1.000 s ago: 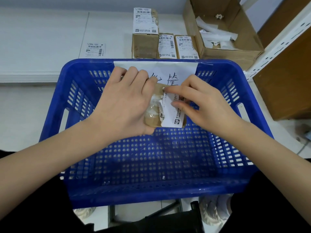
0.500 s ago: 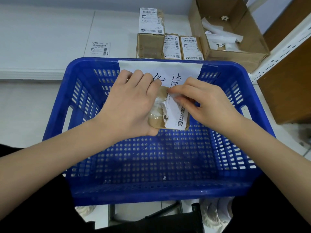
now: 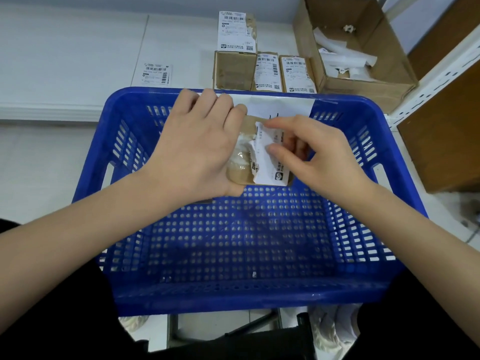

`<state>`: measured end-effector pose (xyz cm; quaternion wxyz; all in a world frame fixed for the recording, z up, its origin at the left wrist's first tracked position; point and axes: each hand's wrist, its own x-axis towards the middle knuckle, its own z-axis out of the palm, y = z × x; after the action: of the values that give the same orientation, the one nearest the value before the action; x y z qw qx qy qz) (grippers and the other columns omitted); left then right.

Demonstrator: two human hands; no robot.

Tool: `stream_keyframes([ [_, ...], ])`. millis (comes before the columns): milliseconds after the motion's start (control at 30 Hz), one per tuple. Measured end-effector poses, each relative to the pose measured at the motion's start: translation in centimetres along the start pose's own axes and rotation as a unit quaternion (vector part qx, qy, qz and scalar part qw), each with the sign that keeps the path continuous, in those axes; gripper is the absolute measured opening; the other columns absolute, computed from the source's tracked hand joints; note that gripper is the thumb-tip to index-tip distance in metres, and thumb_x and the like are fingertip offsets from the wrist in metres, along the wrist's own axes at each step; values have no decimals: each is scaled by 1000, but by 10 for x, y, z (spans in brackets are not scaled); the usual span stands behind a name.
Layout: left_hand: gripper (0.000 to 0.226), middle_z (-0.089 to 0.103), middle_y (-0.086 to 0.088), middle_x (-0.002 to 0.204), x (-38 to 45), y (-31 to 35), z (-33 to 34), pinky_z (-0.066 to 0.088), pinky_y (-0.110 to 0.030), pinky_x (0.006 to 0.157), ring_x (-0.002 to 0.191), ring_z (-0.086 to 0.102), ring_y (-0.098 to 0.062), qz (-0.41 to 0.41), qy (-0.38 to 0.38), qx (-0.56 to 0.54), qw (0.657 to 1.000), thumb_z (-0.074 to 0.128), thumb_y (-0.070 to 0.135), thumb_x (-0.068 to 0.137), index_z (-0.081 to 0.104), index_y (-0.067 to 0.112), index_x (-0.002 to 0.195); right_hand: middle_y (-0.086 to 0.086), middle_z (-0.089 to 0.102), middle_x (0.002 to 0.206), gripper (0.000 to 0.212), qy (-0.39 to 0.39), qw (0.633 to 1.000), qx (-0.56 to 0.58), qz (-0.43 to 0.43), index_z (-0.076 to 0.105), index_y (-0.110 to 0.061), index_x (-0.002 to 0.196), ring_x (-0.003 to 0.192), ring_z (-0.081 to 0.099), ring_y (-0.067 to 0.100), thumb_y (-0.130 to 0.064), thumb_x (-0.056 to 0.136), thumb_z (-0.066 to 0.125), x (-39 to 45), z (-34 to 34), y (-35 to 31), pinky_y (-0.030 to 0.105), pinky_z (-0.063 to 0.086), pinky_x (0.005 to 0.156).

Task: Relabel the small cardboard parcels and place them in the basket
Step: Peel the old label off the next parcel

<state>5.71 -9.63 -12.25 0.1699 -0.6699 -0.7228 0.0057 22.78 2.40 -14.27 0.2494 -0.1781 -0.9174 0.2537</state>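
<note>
Far left on the white table (image 3: 65,61), a loose label (image 3: 156,73) is lying flat, apart from everything else. Blue basket (image 3: 363,289) is sitting in front of the person, nothing showing on its perforated floor; white paper sign (image 3: 280,106) is hanging over its far wall. Left hand (image 3: 197,149) is gripping a small cardboard parcel (image 3: 240,172) above the far half of the basket, fingers wrapping over the parcel's top edge, thumb under its near edge. Parcel is being held in the air, not resting on the basket floor. A torn, crumpled old label (image 3: 267,162) is lying partly lifted off the parcel's face, with white residue showing to its left. Right hand (image 3: 319,157) is pinching that label, index finger on its upper edge, thumb pressing its middle, other fingers curling behind the parcel's right side. Behind the basket, four more parcels (image 3: 267,71) are standing on the table: three in a row touching each other, one more behind the leftmost; three are showing labels. Right of them, an open cardboard box (image 3: 376,81) is holding scraps of white backing paper (image 3: 342,55). Far right, a white slotted shelf upright (image 3: 441,74) is standing against brown panels
</note>
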Motion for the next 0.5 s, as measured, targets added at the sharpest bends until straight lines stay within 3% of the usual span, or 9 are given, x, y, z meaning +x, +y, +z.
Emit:
stream_keyframes([
  [133,83,55,-13,89,-4,6,6,30,-41,75,81,52,-31,16,-2,-10,1000,67,57,50,58,-4,107,-19,44,79,28,-8,999,-46,-21,65,-21,117,62,42,-8,-27,90,61,-4,6,-4,37,50,56],
  [300,82,55,-14,89,-5,10,7,31,-41,75,81,52,-32,28,11,-22,999,66,55,50,58,-4,107,-19,45,78,26,5,997,-65,-39,66,-20,113,60,41,3,-29,89,61,-4,4,-6,38,50,53],
  [500,83,58,-13,91,-4,9,9,31,-40,77,82,54,-32,31,26,-36,999,65,56,50,59,-3,108,-23,42,81,23,13,993,-90,-71,67,-19,111,63,40,0,-28,90,62,-4,1,-5,37,47,46],
])
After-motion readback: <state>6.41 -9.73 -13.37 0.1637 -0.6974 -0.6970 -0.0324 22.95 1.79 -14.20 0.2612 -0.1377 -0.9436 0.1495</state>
